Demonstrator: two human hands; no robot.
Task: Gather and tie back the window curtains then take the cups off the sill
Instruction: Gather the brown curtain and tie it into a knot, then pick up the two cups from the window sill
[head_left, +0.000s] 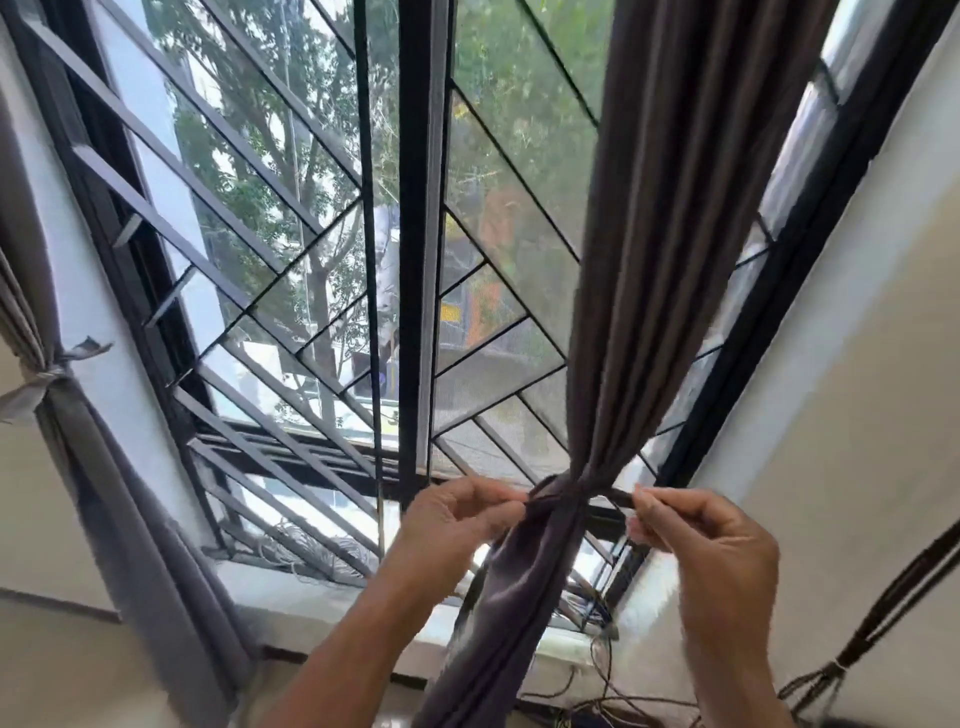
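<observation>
The right grey-brown curtain (670, 249) hangs gathered into a bunch, cinched at its waist by a dark tie strip (558, 491). My left hand (457, 512) pinches the strip's left end beside the bunch. My right hand (711, 540) pinches the strip's right end, pulled out to the right. The left curtain (130, 493) hangs at the left wall, bound by a grey tie (44, 382) in a knot. The white sill (322, 597) runs under the window. No cups show in this view.
A black window frame with a diagonal metal grille (291, 270) fills the middle, trees outside. Loose wires and cords (597, 691) lie below the sill at the right. A dark cord with a tassel (852, 644) hangs along the right wall.
</observation>
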